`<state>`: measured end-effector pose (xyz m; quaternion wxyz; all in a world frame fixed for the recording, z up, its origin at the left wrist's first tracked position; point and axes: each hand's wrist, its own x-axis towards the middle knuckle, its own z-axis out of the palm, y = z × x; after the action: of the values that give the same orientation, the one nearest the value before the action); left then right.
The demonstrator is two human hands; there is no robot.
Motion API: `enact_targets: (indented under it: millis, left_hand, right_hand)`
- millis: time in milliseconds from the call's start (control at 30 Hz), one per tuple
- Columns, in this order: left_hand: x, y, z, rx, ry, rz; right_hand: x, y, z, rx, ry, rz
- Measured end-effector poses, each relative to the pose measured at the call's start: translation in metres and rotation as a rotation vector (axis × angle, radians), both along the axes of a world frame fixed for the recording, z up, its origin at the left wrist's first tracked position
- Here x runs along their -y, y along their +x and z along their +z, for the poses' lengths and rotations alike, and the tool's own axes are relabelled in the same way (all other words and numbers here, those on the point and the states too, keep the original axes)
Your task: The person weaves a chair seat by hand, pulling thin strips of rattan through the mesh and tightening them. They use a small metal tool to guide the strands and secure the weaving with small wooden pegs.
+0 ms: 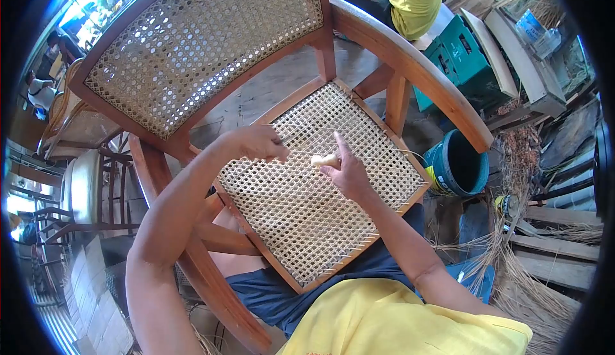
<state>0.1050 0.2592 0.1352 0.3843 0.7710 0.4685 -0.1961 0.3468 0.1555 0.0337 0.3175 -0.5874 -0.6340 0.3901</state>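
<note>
A wooden armchair frame (pixel 442 82) stands in front of me, with a woven cane seat (pixel 288 220) and a woven cane backrest (pixel 218 31). Above the left part of the seat, my left hand (pixel 259 143) is closed, fingers curled; whatever they may pinch is too small to make out. My right hand (pixel 349 172) is over the middle of the seat. Between its thumb and fingers it grips a small pale lump (pixel 325 161), while the index finger points up and away. Along the seat's front edge, short strand ends show.
Right of the chair stand a dark green bucket (pixel 439 169), a green crate (pixel 464 60) and a small tin (pixel 506 206). Loose cane strands (pixel 493 252) hang at lower right. Another person in a yellow shirt (pixel 410 2) sits behind the chair. More chairs (pixel 83 185) are at left.
</note>
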Motion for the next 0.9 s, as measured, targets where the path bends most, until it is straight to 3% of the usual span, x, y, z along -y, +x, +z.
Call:
enact_targets:
  millis: [67, 100, 167, 200, 233, 300, 400, 467, 533, 600, 733, 900]
  left_hand:
    - [0.011, 0.015, 0.035, 0.401, -0.145, 0.274]
    - [0.01, 0.013, 0.04, 0.405, -0.142, 0.277]
    - [0.005, 0.009, 0.05, 0.744, -0.231, 0.375]
    - [0.007, 0.007, 0.055, 0.752, -0.229, 0.38]
    - [0.011, 0.006, 0.065, 0.783, -0.181, 0.381]
    - [0.018, 0.005, 0.082, 0.845, -0.087, 0.332]
    - [0.008, 0.0, 0.062, 0.751, 0.057, 0.265]
    - [0.014, 0.002, 0.073, 0.771, 0.067, 0.289]
    - [0.019, 0.004, 0.078, 0.894, 0.048, 0.275]
    - [0.024, 0.005, 0.081, 0.914, 0.047, 0.268]
    - [0.024, 0.006, 0.076, 0.973, 0.058, 0.254]
    - [0.018, -0.003, 0.077, 0.85, 0.159, 0.297]
  right_hand:
    - [-0.005, -0.011, 0.003, 0.114, 0.012, 0.002]
    - [-0.007, -0.017, 0.004, 0.142, 0.043, -0.012]
    - [-0.018, -0.027, -0.012, 0.193, 0.073, -0.066]
    - [-0.024, -0.03, -0.021, 0.241, 0.102, -0.124]
    - [-0.027, -0.034, -0.01, 0.206, -0.026, -0.163]
    - [-0.038, -0.033, -0.019, 0.303, 0.032, -0.172]
    - [-0.044, -0.032, -0.035, 0.388, 0.129, -0.172]
    - [-0.044, -0.037, -0.038, 0.385, 0.356, -0.186]
    - [-0.042, -0.042, -0.036, 0.332, 0.326, -0.224]
    - [-0.045, -0.044, -0.044, 0.47, 0.583, -0.23]
    - [-0.053, -0.045, -0.044, 0.684, 0.571, -0.192]
    - [-0.058, -0.033, -0.015, 0.706, 0.576, -0.06]
